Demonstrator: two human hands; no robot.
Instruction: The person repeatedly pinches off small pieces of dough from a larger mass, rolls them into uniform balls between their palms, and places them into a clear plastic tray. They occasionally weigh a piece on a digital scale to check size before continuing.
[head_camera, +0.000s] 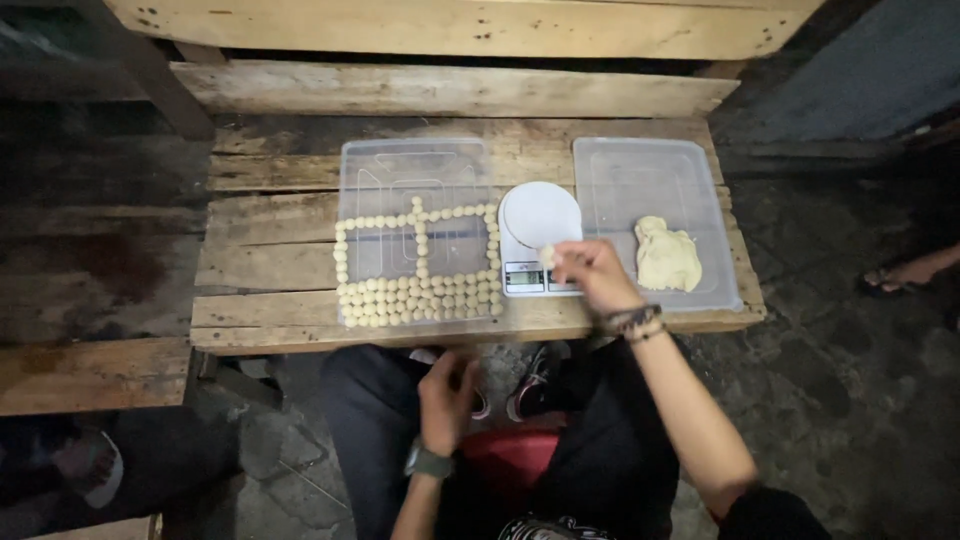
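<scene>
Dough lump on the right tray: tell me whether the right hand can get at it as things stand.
Probably yes. The right hand pinches a small dough piece over the scale, just beside the dough lump, which lies uncovered on the right tray.

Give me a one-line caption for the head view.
Right hand holds a dough ball over the scale, beside a tray of balls.

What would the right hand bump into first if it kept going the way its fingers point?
The right hand, pinching a small dough piece, points left over the white scale. Going on, it would probably first meet the dough balls on the clear tray, though its height is unclear.
</scene>
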